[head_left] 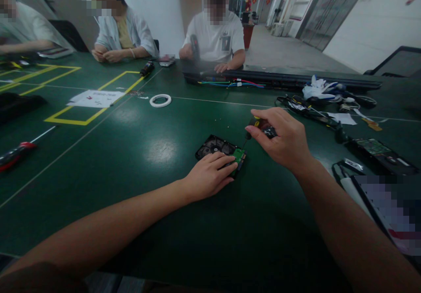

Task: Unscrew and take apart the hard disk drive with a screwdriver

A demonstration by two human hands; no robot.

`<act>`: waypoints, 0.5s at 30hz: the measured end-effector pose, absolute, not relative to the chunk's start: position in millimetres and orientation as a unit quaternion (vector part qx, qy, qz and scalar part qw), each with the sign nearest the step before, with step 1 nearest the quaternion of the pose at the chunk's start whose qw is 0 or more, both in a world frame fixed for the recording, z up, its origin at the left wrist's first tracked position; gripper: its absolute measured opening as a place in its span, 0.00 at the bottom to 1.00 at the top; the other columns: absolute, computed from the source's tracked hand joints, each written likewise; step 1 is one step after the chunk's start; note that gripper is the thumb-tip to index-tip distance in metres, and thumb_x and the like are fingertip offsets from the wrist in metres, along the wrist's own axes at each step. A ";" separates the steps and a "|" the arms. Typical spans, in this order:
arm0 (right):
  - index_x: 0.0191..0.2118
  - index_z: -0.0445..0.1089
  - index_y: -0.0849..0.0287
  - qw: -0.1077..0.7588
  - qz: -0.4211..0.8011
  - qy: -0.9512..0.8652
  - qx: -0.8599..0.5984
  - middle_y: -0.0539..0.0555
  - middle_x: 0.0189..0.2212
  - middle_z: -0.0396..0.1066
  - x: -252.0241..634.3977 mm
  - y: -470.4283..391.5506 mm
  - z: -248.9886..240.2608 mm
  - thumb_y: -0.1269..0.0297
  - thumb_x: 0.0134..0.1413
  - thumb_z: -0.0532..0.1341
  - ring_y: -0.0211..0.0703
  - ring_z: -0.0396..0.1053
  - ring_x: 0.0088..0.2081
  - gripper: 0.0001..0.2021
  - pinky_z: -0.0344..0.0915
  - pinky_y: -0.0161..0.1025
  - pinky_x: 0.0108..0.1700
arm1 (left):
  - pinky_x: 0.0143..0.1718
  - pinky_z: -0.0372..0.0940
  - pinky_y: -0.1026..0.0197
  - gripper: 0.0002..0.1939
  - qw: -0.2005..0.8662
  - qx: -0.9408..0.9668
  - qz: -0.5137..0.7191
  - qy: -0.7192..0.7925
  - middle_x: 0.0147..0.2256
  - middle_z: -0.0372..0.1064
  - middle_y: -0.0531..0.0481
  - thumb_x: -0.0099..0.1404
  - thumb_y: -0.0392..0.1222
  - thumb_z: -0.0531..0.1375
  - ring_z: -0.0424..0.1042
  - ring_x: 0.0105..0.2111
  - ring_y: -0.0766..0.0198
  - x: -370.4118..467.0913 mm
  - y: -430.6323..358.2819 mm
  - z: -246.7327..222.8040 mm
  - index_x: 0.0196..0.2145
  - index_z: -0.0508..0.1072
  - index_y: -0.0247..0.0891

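Bare forearms (131, 216) are nearest. The left hand (208, 174) has its fingers slightly spread on the hard drive (212, 144) upon the green table (131, 166); the right hand (286, 137) pinches a screwdriver (254, 121), pointed down at the circuit board (239, 153). Farther lies a tape roll (152, 101).

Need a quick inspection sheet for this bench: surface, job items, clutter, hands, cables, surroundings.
Surface: dark green table, yellow markings.
Job's things: hard drive, green circuit board partly covered; screwdriver tip at the board's end, contact unclear.
Clutter: white ring, red-and-black screwdriver, paper, white gloves.
Hands: left hand lies over the drive; right hand grips the screwdriver.
Cables: coloured wires along a long black unit.
Surroundings: three people across the table; glass doors beyond.
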State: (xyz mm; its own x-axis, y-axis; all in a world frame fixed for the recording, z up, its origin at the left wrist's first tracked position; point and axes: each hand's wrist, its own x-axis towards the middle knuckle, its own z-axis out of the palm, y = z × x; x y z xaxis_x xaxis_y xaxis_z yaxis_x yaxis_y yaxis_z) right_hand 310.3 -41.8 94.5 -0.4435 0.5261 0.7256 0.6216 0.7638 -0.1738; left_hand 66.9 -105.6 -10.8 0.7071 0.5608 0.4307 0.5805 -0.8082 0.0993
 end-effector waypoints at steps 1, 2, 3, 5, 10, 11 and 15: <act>0.55 0.73 0.55 0.404 -0.054 -0.847 -0.341 0.59 0.46 0.78 310.0 -42.0 93.7 0.63 0.64 0.64 0.53 0.76 0.42 0.16 0.74 0.52 0.47 | 0.58 0.68 0.42 0.22 0.019 -0.924 -0.226 -0.309 0.62 0.68 0.37 0.77 0.47 0.57 0.68 0.60 0.46 67.0 -105.6 -11.0 0.62 0.70 0.35; 0.56 0.72 0.55 0.405 -0.048 -0.845 -0.346 0.60 0.48 0.77 309.6 -42.3 93.0 0.64 0.64 0.63 0.53 0.77 0.43 0.17 0.74 0.52 0.47 | 0.58 0.68 0.42 0.22 0.016 -0.924 -0.226 -0.309 0.62 0.68 0.37 0.77 0.47 0.57 0.68 0.60 0.46 67.2 -105.7 -11.0 0.63 0.70 0.35; 0.57 0.72 0.55 0.408 -0.043 -0.841 -0.352 0.60 0.49 0.77 309.4 -42.5 92.4 0.65 0.64 0.62 0.54 0.77 0.43 0.17 0.75 0.52 0.46 | 0.58 0.68 0.42 0.22 0.013 -0.923 -0.227 -0.310 0.62 0.68 0.37 0.77 0.47 0.57 0.67 0.60 0.46 67.4 -105.8 -10.9 0.63 0.70 0.35; 0.58 0.71 0.55 0.409 -0.035 -0.836 -0.365 0.60 0.50 0.77 309.2 -42.9 92.1 0.65 0.64 0.61 0.54 0.77 0.43 0.18 0.75 0.52 0.45 | 0.58 0.68 0.42 0.22 0.009 -0.922 -0.228 -0.312 0.61 0.68 0.37 0.77 0.47 0.57 0.68 0.60 0.46 67.9 -106.4 -10.1 0.63 0.70 0.36; 0.53 0.74 0.53 0.395 -0.044 -0.840 -0.370 0.58 0.43 0.77 309.7 -43.0 94.3 0.63 0.63 0.64 0.52 0.75 0.40 0.14 0.74 0.52 0.47 | 0.58 0.69 0.42 0.21 0.016 -0.922 -0.226 -0.315 0.61 0.69 0.38 0.77 0.47 0.56 0.68 0.59 0.47 69.2 -107.6 -7.7 0.62 0.71 0.37; 0.54 0.74 0.53 0.394 -0.038 -0.842 -0.367 0.58 0.44 0.76 309.6 -42.9 94.1 0.63 0.63 0.64 0.52 0.75 0.40 0.14 0.74 0.52 0.46 | 0.58 0.68 0.43 0.21 0.018 -0.921 -0.227 -0.315 0.61 0.69 0.38 0.77 0.47 0.56 0.69 0.59 0.47 69.3 -107.7 -7.6 0.62 0.70 0.37; 0.61 0.70 0.55 0.394 -0.002 -0.853 -0.342 0.60 0.52 0.74 309.4 -41.7 90.7 0.66 0.62 0.62 0.52 0.75 0.45 0.21 0.75 0.49 0.45 | 0.58 0.68 0.43 0.21 0.021 -0.922 -0.228 -0.313 0.61 0.69 0.38 0.77 0.47 0.56 0.68 0.59 0.47 69.2 -107.5 -8.6 0.62 0.70 0.36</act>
State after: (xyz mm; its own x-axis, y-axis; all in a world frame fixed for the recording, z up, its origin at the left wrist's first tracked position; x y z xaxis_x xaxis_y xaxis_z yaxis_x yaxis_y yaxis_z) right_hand 309.4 -41.7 90.7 -0.4559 0.5819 0.6735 0.5847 0.7663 -0.2663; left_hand 69.2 -107.5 -8.6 0.6998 0.5684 0.4327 0.5871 -0.8027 0.1048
